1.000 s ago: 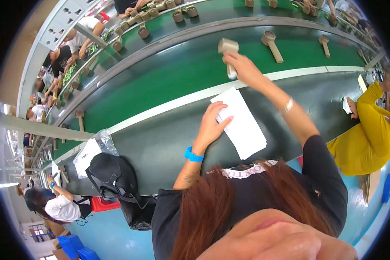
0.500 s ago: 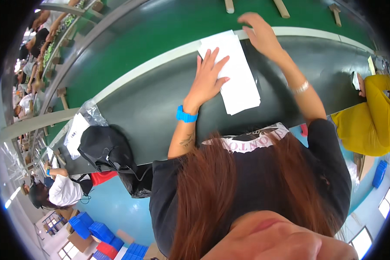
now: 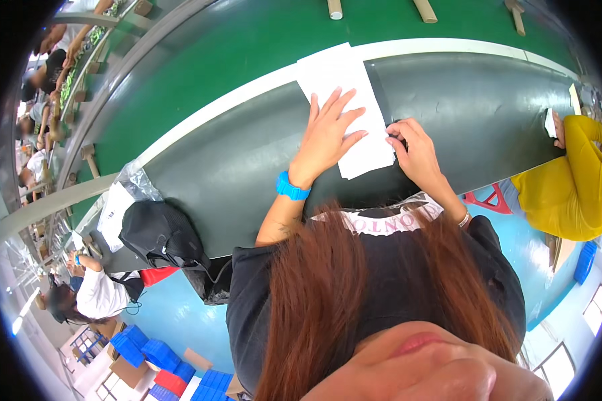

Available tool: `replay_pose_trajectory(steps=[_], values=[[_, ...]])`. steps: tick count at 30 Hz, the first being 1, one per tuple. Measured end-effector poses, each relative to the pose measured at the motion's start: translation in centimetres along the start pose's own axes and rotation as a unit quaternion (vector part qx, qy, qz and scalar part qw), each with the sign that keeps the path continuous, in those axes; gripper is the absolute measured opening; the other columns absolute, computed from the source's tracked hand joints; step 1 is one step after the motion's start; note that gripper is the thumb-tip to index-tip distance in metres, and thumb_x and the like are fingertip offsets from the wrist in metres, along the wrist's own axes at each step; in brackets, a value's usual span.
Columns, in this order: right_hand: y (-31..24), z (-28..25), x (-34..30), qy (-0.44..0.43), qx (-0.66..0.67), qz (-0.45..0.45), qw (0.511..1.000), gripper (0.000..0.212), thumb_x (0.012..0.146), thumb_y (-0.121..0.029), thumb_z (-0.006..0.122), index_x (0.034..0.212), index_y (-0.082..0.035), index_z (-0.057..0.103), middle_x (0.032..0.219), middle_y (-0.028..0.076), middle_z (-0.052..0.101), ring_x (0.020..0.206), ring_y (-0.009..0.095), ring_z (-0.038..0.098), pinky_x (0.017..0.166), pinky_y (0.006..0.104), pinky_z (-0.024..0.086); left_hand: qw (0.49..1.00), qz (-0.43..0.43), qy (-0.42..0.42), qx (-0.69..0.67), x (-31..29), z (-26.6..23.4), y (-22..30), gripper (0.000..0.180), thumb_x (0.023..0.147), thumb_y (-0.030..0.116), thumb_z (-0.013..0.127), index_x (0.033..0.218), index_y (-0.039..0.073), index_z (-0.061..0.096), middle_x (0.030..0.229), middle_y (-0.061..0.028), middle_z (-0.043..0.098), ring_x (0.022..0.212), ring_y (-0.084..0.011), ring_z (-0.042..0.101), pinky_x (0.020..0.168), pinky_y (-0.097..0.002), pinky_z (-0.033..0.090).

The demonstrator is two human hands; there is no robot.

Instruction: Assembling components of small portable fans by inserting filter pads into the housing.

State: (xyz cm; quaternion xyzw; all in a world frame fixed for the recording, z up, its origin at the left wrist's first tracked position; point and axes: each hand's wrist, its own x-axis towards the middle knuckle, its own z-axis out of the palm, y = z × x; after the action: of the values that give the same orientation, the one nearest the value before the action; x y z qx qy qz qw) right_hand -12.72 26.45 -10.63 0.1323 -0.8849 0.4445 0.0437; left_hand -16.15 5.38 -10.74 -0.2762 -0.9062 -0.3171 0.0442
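Note:
A stack of white paper sheets (image 3: 364,148) lies on the dark mat, its far end reaching over the pale rail of the worktop. My left hand (image 3: 329,137) rests on the sheets with its fingers spread, a blue watch on the wrist. At the right edge of the stack is my right hand (image 3: 416,150), fingers bent and thumb close to the index finger, pinching at the paper's edge. How many sheets it grips is hard to make out.
A black bag (image 3: 159,230) sits left on the worktop beside a clear plastic bag (image 3: 137,180) with white papers. Beyond the rail, wooden-looking pegs (image 3: 425,10) stand over the green belt (image 3: 247,60). A person in yellow (image 3: 562,200) sits at the right; another person in white is at the left.
My right hand has come down from the rail beyond the stack to the paper's right edge, its fingers closing. My left hand stays spread on the sheets, slightly shifted.

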Motion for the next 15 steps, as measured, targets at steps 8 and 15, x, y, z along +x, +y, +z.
replay_pose_trajectory(steps=[8,15], values=[[-0.4,-0.1,0.6,-0.026,-0.007,0.006,1.000,0.017,0.078,0.005,0.061,0.093,0.000,0.058,0.086,0.012,0.055,0.073,0.025,0.057,0.067,0.0319,0.046,1.000,-0.002,0.012,0.004,0.0,-0.1,0.1,0.037,0.078,0.029,0.070,0.110,0.012,0.061,0.136,-0.0099,0.045,0.132,-0.0347,0.034,0.108,-0.0600,0.018],[-1.3,0.0,0.9,0.008,0.043,0.035,0.998,0.013,0.077,0.005,0.062,0.088,0.000,0.056,0.084,0.011,0.054,0.070,0.024,0.056,0.064,0.0323,0.045,1.000,-0.010,0.016,-0.006,0.0,-0.1,-0.1,0.037,0.078,0.028,0.071,0.109,0.012,0.061,0.136,-0.0102,0.045,0.132,-0.0347,0.034,0.109,-0.0592,0.017]])
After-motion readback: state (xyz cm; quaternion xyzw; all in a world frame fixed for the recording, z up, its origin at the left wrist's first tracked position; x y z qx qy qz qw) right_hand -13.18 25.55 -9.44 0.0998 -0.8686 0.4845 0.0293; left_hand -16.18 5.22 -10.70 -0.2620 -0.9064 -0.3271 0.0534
